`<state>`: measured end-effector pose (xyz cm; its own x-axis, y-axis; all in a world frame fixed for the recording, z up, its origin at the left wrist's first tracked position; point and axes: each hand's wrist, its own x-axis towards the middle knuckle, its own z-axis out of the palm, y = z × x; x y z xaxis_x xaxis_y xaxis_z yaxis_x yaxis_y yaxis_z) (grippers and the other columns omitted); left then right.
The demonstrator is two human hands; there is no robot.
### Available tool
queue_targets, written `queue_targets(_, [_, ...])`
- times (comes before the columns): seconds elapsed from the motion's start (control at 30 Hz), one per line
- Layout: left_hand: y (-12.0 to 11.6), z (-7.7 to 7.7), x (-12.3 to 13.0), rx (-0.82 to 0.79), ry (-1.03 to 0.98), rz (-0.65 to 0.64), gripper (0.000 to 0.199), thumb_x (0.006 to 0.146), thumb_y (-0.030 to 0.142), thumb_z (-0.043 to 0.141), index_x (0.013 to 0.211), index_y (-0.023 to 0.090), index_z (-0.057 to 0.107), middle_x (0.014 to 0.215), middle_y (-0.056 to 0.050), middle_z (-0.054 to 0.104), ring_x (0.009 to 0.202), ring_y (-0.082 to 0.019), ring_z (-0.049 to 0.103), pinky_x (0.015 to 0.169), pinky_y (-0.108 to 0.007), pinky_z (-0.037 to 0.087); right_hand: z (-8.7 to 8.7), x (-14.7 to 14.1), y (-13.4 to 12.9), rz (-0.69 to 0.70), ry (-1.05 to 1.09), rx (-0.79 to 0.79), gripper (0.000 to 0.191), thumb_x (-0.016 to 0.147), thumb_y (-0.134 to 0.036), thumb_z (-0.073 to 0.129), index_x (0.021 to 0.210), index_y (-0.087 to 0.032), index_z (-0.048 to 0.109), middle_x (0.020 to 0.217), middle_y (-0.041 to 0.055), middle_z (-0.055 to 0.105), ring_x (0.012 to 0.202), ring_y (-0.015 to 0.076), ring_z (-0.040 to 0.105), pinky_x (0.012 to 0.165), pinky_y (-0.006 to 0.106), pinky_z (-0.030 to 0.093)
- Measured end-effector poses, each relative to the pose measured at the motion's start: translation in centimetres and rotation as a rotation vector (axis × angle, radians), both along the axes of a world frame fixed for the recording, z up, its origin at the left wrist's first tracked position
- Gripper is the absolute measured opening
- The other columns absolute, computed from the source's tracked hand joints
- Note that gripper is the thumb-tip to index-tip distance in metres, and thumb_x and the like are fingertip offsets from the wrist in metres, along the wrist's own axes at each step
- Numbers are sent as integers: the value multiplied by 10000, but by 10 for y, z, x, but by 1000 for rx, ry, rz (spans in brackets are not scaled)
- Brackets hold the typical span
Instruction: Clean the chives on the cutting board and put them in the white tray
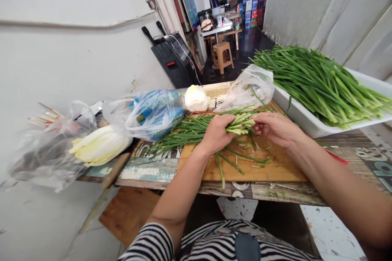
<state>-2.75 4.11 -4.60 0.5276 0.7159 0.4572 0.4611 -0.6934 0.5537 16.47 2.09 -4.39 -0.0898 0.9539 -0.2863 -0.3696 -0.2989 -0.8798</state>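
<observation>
I have the counter [154, 173] running across the middle of my view, with the white tray [301, 119] on its right side, heaped with long green stalks [318, 85]. The wooden cutting board [196, 167] lies flat at centre, left of the tray and just below it in the frame.

Over the board I see the bunch of greens [191, 130], its long axis running sideways: thin leaf tips fan out to the left, past the board's edge, while the pale stem ends [241, 123] point right. So the ends lie between my two hands, with the leaves trailing off beyond the left one.

My left hand [217, 132] is wrapped around the bunch close to those ends. My right hand [274, 127] comes in from the right, fingertips drawn together right at the ends; it is the nearer one to the tray. From here I cannot tell whether it pinches a stem.

Smallest, below both hands, I see loose stems [223, 171] and cut scraps [257, 166] on the board.
</observation>
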Motion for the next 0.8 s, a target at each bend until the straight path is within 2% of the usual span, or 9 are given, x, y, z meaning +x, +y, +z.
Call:
queue_targets(0.23, [3, -2, -2, 5, -131, 11, 240, 879, 348, 621, 746, 149, 642, 737, -15, 661, 685, -128, 576, 681, -240, 440, 1, 23, 9, -120, -66, 106, 366, 532, -344, 910, 616, -146, 614, 584, -24, 557, 485, 46, 426, 440, 194, 338])
queue_targets(0.33, [7, -4, -4, 33, -305, 106, 226, 850, 364, 660, 776, 151, 653, 700, 1, 645, 638, -112, 556, 629, -222, 441, 1, 22, 4, -162, -347, 315, 412, 656, -461, 840, 546, -179, 561, 537, -21, 524, 482, 76, 421, 462, 234, 367])
queue_targets(0.4, [9, -4, -5, 51, -416, 181, 216, 840, 367, 677, 810, 153, 664, 711, -3, 664, 650, -120, 584, 636, -227, 466, 2, 10, -9, -53, -630, 634, 378, 760, -505, 755, 600, -190, 624, 645, 24, 627, 606, 133, 549, 606, 286, 481])
queue_targets(0.43, [9, -4, -5, 48, -453, 204, 221, 841, 375, 680, 826, 155, 668, 724, -11, 679, 665, -129, 606, 649, -235, 484, 2, 1, -17, 72, -761, 828, 328, 807, -506, 714, 702, -196, 693, 787, 54, 696, 763, 177, 623, 750, 335, 520])
queue_targets(0.47, [9, -4, -6, 36, -479, 212, 230, 844, 386, 680, 846, 156, 670, 744, -20, 696, 688, -139, 630, 668, -246, 503, 1, -9, -25, 240, -873, 1013, 297, 849, -498, 674, 852, -209, 744, 980, 81, 728, 980, 230, 639, 917, 405, 499])
queue_targets(0.53, [7, -2, -6, -5, -516, 207, 249, 853, 405, 680, 876, 157, 674, 795, -42, 724, 744, -157, 672, 720, -269, 537, -5, -25, -37, 546, -1071, 1241, 345, 913, -480, 599, 1122, -238, 730, 1296, 93, 655, 1341, 320, 456, 1129, 553, 315])
queue_targets(0.57, [7, 0, -6, -22, -542, 201, 256, 855, 411, 681, 882, 157, 677, 815, -50, 732, 765, -162, 685, 742, -277, 547, -11, -30, -40, 636, -1167, 1270, 381, 935, -475, 565, 1207, -244, 700, 1385, 88, 602, 1425, 350, 347, 1160, 608, 226])
queue_targets(0.63, [6, 4, -8, -47, -629, 197, 259, 856, 416, 685, 870, 157, 684, 825, -54, 735, 770, -159, 694, 757, -281, 558, -24, -32, -39, 688, -1323, 1227, 442, 964, -472, 509, 1318, -239, 635, 1470, 88, 528, 1467, 376, 266, 1165, 649, 163])
queue_targets(0.8, [15, 28, -25, -24, -955, 289, 242, 828, 407, 714, 806, 167, 687, 796, -24, 710, 720, -120, 666, 712, -253, 558, -46, -16, -18, 732, -1417, 1139, 519, 982, -462, 459, 1433, -215, 529, 1510, 102, 477, 1439, 334, 357, 1152, 574, 289])
